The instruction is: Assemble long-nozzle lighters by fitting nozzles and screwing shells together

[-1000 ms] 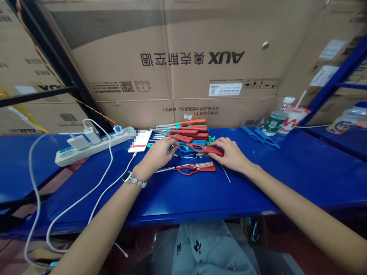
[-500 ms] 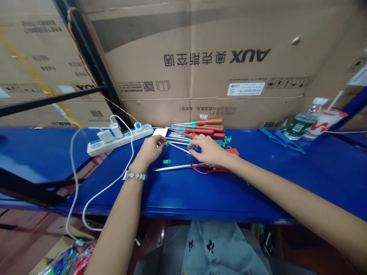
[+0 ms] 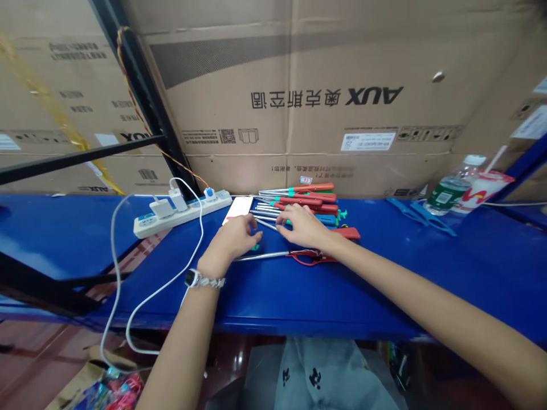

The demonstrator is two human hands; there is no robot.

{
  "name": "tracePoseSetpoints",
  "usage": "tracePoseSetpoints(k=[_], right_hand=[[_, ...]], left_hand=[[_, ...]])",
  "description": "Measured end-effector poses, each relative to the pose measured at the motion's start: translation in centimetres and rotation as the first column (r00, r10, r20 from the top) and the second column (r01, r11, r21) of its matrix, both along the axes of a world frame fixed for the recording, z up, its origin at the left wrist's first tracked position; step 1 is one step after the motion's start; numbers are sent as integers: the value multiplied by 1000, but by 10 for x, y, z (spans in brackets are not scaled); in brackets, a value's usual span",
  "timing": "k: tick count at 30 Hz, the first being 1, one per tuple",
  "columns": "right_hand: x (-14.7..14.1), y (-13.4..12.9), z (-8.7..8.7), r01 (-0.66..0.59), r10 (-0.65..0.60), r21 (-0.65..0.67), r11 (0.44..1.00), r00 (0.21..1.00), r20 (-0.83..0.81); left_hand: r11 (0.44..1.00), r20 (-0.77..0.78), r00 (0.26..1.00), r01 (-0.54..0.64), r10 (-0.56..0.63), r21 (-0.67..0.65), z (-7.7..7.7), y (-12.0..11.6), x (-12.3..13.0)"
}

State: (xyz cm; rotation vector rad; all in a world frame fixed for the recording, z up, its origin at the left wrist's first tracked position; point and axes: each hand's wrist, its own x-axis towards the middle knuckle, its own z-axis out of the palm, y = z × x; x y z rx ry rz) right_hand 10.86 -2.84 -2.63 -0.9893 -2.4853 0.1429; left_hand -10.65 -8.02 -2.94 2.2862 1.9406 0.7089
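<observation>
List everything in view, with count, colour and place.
Long-nosed lighters: several, overlapping, mostly red, mid-table
Front lighter: one, red and silver, nearest edge
Green piece: one, by left fingertips
Phone: one, white screen, behind left hand
Power strip: one, white, table's left
Bottle: one, green label, right
Cup: one, red and white, beside bottle
Flat pieces: two, blue, before bottle
Cartons: several, brown, behind
Table: one, blue, beneath
Watch: one, silver, left wrist
Left hand: one, bare, centre-left
Right hand: one, bare, over lighters
</observation>
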Motion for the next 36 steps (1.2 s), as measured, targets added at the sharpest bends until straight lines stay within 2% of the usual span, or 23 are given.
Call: tracePoseSetpoints(k=[3,6,10,13,17,20,23,26,29,33,36], right_hand=[[19,-7,0,-11,10,-21,1000,999,-54],[29,-9,1,-31,28,-30,999,997,-76],[39,-8,2,3,-5,-15,1000,993,-122],[47,-4,0,35,-35,-3,999,986,-164],[51,2,-4,42,-45,-19,999,980,-193],[52,5,-7,47,-53,-35,998,978,-203],[52,5,-8,44,-52,-48,998,979,-197],[46,5,-7,6,-16,-59,998,985,-169],[26,8,-5,-34,27,-67,997,994,-102],[-10,14,-3,-58,56,-32,998,996,-73],[-22,17,-3,-66,63,-26,998,994,-95]], left_hand=[[991,36,999,19,-14,-136,-3,-9,-2],[981,53,995,93,-85,-173,-9,-7,1],[965,112,967,241,-229,-106,-15,3,23],[936,111,932,351,-345,-42,-13,12,43],[925,-14,927,376,-376,46,-6,27,60],[924,-64,922,383,-382,11,-3,38,60],[940,-87,937,341,-337,31,0,42,44],[985,-209,971,139,-116,99,6,42,17],[997,-346,938,4,22,74,12,41,-5],[1000,-402,915,-12,19,20,14,42,-10],[1000,-410,912,2,-2,0,12,42,-9]])
